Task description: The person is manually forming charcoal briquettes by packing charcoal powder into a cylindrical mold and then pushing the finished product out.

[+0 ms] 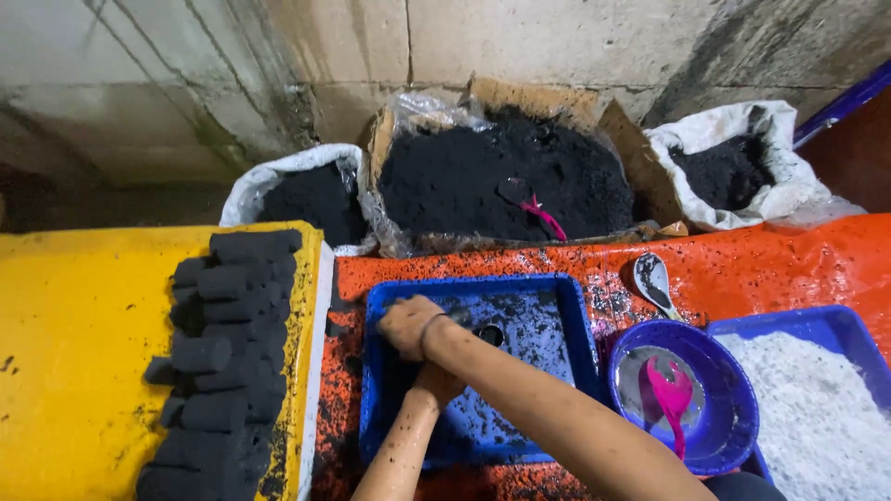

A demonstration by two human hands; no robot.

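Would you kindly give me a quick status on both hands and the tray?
Both hands in blue tray: right hand on top, left hand beneath. Grip hidden. Tray smeared with black powder. Nothing in the way.

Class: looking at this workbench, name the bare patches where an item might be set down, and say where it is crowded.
Free: the yellow board left of the black cylinders; some orange sheet behind the purple bowl. Crowded: the blue tray, holding both hands.

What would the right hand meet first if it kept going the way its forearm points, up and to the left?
Probably the blue tray's far-left corner wall, just beyond the right hand; past that, the orange surface and stacked black briquettes. Depth is unclear.
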